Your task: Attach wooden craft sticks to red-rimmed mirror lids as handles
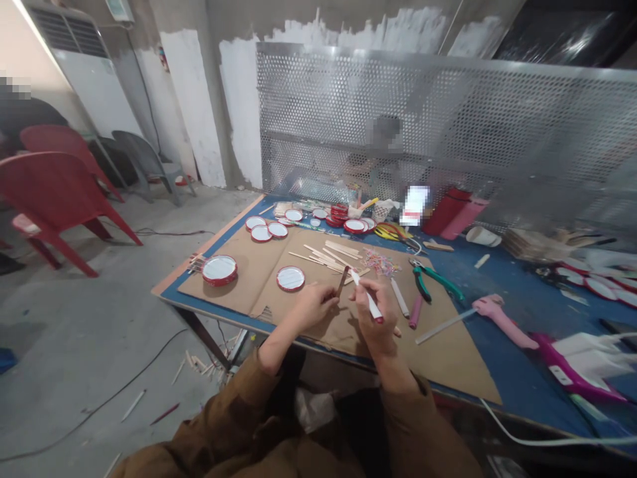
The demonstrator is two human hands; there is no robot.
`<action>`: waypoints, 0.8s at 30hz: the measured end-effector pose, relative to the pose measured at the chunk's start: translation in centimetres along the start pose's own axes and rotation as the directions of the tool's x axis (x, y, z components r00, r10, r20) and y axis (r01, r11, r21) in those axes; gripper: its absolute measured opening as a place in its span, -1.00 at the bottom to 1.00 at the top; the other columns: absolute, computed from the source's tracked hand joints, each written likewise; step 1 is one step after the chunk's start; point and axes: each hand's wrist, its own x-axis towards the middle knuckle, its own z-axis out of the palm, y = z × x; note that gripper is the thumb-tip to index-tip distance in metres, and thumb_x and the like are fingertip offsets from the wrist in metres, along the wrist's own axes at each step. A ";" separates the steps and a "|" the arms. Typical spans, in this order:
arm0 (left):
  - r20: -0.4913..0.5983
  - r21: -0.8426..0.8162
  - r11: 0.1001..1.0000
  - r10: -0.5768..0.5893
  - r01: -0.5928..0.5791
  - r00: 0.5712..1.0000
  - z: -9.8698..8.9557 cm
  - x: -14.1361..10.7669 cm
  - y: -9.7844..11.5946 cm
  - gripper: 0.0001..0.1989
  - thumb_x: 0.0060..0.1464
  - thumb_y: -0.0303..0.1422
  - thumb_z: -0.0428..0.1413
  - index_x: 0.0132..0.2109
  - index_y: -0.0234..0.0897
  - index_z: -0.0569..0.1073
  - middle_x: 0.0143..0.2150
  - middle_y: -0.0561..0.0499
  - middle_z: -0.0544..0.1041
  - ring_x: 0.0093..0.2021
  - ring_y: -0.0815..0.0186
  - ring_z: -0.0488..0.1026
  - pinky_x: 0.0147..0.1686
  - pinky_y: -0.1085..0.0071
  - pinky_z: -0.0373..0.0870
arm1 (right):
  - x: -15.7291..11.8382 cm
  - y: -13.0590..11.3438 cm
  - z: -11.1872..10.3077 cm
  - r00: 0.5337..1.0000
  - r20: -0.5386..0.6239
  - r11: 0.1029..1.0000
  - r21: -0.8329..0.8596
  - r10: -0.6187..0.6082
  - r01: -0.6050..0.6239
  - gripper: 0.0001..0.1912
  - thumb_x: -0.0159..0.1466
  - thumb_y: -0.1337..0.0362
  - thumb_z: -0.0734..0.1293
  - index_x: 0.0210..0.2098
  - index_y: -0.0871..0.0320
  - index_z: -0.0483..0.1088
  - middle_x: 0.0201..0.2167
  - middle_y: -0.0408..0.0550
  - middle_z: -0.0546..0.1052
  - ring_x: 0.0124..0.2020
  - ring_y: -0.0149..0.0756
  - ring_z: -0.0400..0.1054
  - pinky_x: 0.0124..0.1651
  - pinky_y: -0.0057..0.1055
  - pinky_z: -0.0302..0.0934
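Observation:
Over the cardboard sheet (253,279), my left hand (318,304) pinches a narrow dark brown stick (342,281). My right hand (374,309) holds a white marker (368,299) with a red end, its upper tip beside the stick. Pale wooden sticks (318,257) lie loose beyond my hands, with a heap of thin colourful strands (381,261) to their right. A round white disc with a red rim (290,279) lies left of my left hand. Farther left, a red-rimmed drum shape (219,270) has sticks at its edge.
Green-handled pliers (438,280), a pink glue gun (507,322) and a magenta power strip (572,372) lie on the right. More red-rimmed discs (261,232) and a lit phone (415,204) stand toward the perforated metal screen (328,106). Red chairs (54,192) are at left.

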 end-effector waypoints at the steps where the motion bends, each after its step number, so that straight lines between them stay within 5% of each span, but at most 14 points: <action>1: 0.000 0.002 1.000 0.001 -0.001 1.000 0.0 0.0 0.0 -0.84 0.11 -0.41 0.01 -0.41 -0.29 0.41 -0.43 0.04 0.45 -0.34 0.33 0.32 -0.30 0.46 0.18 | 0.0 0.0 0.0 1.000 0.001 1.000 0.001 -0.002 0.002 -0.87 0.27 0.27 0.25 -0.20 0.13 0.35 -0.39 -0.08 0.49 -0.40 -0.30 0.44 -0.30 -0.33 0.31; 24: 0.010 0.021 1.000 -0.015 0.015 1.000 0.2 0.2 -0.3 -0.85 0.10 -0.41 0.03 -0.43 -0.28 0.39 -0.45 0.05 0.43 -0.35 0.33 0.32 -0.32 0.47 0.17 | -0.1 0.2 0.1 0.999 0.038 0.999 0.012 0.031 -0.032 -0.86 0.26 0.25 0.24 -0.19 0.12 0.35 -0.35 -0.06 0.50 -0.38 -0.28 0.45 -0.31 -0.32 0.32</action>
